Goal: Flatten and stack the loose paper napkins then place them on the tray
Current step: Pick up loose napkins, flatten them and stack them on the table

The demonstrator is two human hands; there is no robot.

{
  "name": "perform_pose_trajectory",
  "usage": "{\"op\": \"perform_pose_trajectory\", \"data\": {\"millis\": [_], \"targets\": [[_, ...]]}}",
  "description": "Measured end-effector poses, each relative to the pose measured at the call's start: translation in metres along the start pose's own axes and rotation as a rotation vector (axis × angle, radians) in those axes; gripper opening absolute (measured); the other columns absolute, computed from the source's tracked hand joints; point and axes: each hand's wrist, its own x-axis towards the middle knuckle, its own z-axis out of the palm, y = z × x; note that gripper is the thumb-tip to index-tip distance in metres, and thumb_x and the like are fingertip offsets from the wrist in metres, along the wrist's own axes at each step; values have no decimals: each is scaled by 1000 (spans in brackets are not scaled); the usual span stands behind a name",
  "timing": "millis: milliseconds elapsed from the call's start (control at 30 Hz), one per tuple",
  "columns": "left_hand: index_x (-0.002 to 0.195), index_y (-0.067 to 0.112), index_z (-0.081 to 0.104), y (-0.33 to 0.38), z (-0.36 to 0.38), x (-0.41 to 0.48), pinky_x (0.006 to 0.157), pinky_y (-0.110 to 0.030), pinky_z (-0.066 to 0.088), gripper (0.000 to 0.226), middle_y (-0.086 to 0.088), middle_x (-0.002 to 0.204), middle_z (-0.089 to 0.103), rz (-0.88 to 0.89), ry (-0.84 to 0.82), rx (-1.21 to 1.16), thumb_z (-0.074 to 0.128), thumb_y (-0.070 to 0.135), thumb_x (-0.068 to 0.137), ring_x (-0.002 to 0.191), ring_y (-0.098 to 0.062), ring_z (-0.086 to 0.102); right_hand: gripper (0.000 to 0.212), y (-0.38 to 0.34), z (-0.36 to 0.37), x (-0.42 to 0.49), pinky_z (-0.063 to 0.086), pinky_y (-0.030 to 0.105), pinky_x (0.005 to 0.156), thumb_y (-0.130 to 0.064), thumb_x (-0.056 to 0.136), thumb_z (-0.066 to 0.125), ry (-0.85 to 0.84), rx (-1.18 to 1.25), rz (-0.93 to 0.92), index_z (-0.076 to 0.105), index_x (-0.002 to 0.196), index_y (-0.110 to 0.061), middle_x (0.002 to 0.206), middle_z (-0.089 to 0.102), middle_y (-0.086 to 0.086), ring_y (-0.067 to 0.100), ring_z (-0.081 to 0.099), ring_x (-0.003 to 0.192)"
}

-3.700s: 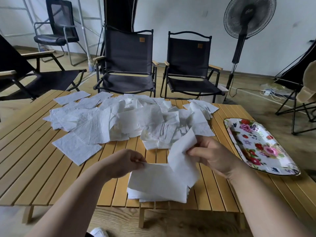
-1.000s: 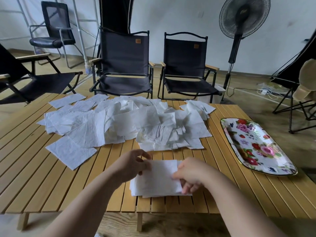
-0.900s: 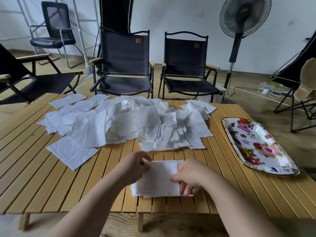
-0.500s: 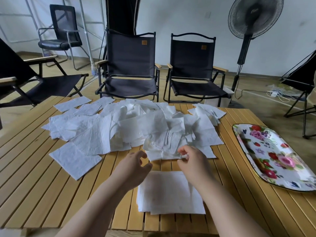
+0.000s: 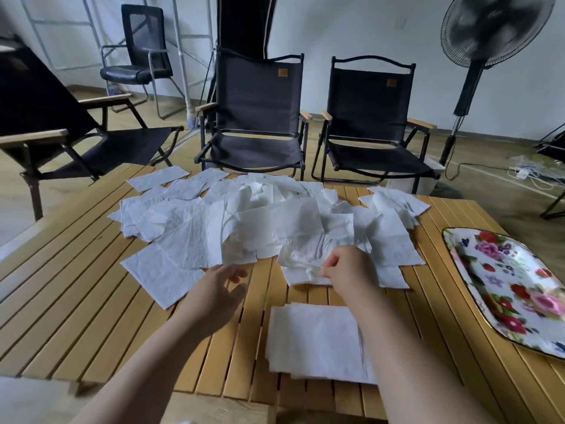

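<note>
A wide heap of loose white paper napkins (image 5: 244,221) covers the middle of the slatted wooden table (image 5: 76,301). A flat stack of napkins (image 5: 315,341) lies near the front edge. My right hand (image 5: 348,267) pinches a crumpled napkin (image 5: 301,261) at the heap's near edge. My left hand (image 5: 217,292) hovers over the table with fingers relaxed, holding nothing, just left of the stack. The floral tray (image 5: 513,289) sits at the right with nothing on it.
Two black folding chairs (image 5: 256,117) stand behind the table, another one (image 5: 61,130) at the left. A standing fan (image 5: 480,56) is at the back right. Cables (image 5: 532,172) lie on the floor beyond the tray.
Both hands left the flat stack and moved forward. My right hand reached the near edge of the heap and took hold of a crumpled napkin. My left hand drifted left, empty.
</note>
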Motion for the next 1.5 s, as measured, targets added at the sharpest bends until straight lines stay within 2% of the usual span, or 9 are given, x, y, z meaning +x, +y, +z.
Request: {"op": "perform_pose_trajectory", "data": {"millis": [200,333,567,700,867,1000,1167,1333,1500], "targets": [[123,27,62,29,5,-2,80,-29,53,29,7,116,60,67,4,-43,64,30,94,89,-9,61,12,21,-26,-33,38,19,57,-19,90,72,92,132,-176,64,81,-20,92,60,-9,5,53,75],[131,32,56,53,18,1,77,-24,48,44,10,125,53,142,-38,-47,70,35,90,96,-7,59,14,31,-45,-60,54,21,57,-22,95,66,99,319,-246,58,85,-25,92,70,-8,8,68,73],[142,37,49,95,35,29,111,-37,39,65,6,148,39,268,-213,152,77,35,84,131,-19,43,14,38,-51,-59,53,9,72,-18,94,69,8,478,-324,58,86,-22,100,69,-21,-14,64,95],[113,22,73,120,33,33,95,-33,51,23,3,120,63,317,-126,116,70,28,91,109,-18,61,15,40,-60,-62,55,12,69,-17,93,70,-13,403,-327,57,90,-24,99,70,-12,0,67,91],[109,21,73,128,39,6,81,-30,48,18,4,105,66,372,-111,105,67,26,93,95,-18,60,34,47,-57,-82,49,14,76,-24,89,76,-90,357,-253,63,120,-32,110,67,-13,6,63,99],[120,24,66,118,40,-8,76,-26,47,30,8,108,64,292,-106,32,70,23,91,100,-15,62,5,38,-60,-86,47,11,64,-24,96,67,152,351,-308,71,96,-22,84,69,-11,1,64,79],[121,22,64,89,25,-2,81,-30,53,32,5,109,68,142,-157,-113,72,23,90,94,-13,65,4,22,-65,-76,60,26,70,-20,96,66,119,809,-98,68,100,-20,82,76,-1,9,74,74],[87,16,73,69,27,5,56,-25,38,11,-1,70,60,-11,-123,-340,68,24,92,62,-13,48,24,18,-56,-50,59,34,73,-7,91,72,-76,1308,154,66,114,-7,103,75,16,28,77,85],[90,13,72,75,31,23,64,-30,41,7,-6,80,68,-94,-42,-499,67,17,92,72,-17,55,48,31,-46,-31,59,29,62,-11,89,76,-49,972,216,58,132,-15,108,72,12,21,77,73]]}}
